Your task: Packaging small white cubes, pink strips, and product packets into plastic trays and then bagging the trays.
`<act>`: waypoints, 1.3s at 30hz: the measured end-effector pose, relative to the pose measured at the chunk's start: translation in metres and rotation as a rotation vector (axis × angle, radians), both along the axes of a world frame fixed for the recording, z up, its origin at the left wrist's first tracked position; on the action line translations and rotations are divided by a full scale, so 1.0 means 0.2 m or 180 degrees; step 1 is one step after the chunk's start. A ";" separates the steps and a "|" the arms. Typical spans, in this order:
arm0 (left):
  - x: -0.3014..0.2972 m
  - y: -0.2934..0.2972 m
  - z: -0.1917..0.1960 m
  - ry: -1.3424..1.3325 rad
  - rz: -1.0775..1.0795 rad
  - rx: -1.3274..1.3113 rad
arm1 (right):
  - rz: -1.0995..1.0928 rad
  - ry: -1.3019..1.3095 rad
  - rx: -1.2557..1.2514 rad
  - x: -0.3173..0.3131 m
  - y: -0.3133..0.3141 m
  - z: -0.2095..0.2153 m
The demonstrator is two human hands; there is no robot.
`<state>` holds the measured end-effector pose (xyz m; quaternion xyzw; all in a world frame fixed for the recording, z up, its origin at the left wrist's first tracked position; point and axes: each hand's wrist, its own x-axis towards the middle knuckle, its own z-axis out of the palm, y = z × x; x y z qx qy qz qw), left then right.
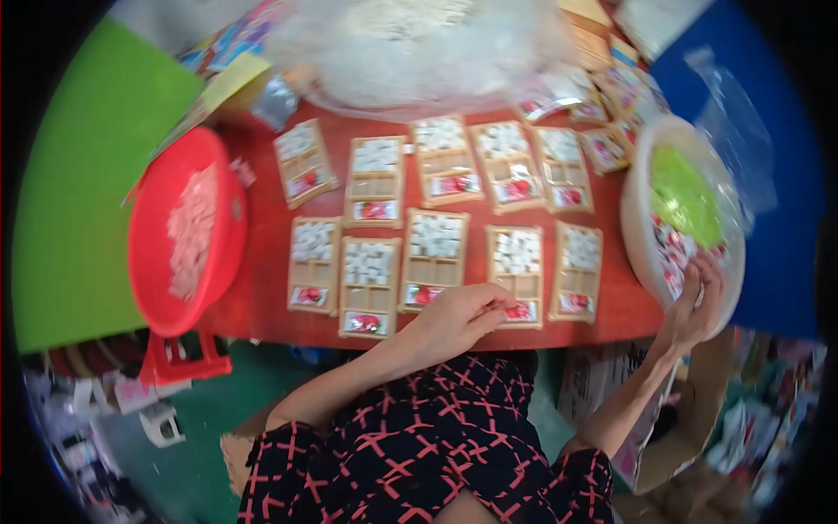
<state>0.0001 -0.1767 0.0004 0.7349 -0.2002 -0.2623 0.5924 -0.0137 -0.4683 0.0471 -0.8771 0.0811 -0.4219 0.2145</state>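
Note:
Several small wooden compartment trays (373, 262) lie in two rows on the red table, each holding white cubes (518, 251) and a small red-and-white packet (366, 323). My left hand (467, 316) is at the near end of one front-row tray, its fingers pressed together against the packet (522, 311) there. To the right, my right hand (696, 306) reaches over the near rim of a white basin (640, 214), fingers bent down among loose red-and-white packets (676, 249). What those fingertips grip is hidden. A bright green bundle (685, 196) lies in the same basin.
On the left stands a red plastic basin (234, 253) with pink pieces (192, 231) inside. A large clear bag (419, 61) of white material fills the far side. Packaged trays (611, 96) pile up at the far right. A cardboard box (698, 419) sits below the table.

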 end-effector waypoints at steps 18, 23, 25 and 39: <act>0.21 0.70 0.02 -0.0166 0.1626 -0.0129 | 0.3539 0.1200 -0.0436 1.18 1.59 -0.03; 0.22 0.84 -0.01 -0.0164 0.1857 -0.0168 | 0.3581 0.0052 -0.0867 1.41 2.07 -0.08; 0.23 0.87 -0.02 -0.0076 0.1957 -0.0240 | 0.3654 -0.0875 -0.1533 1.46 2.27 -0.07; 0.26 0.99 -0.06 0.0180 0.2075 -0.0512 | 0.1712 -0.1025 -0.3337 2.09 2.14 0.23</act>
